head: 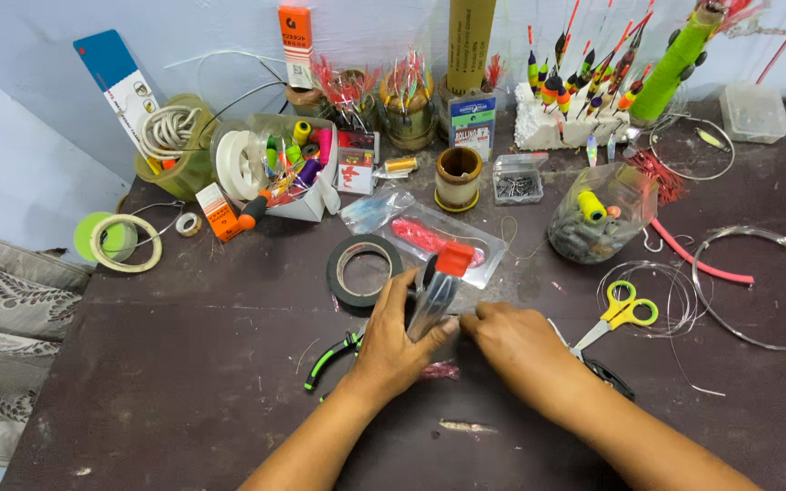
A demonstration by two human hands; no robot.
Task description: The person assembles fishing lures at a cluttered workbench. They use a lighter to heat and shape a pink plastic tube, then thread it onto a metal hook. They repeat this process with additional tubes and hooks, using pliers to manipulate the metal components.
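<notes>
Gluing seems the step in hand: our left hand (399, 338) is clamped on a clear tube with a red cap (438, 289), upright just above the worktop (184, 382); our right hand (516, 341) beside it pinches something too small to tell. Next calls for steady, fine placement

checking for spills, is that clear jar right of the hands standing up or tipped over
Tipped: the clear jar leans on its side, mouth toward the back, a yellow spool and dark bits piled inside.
</notes>
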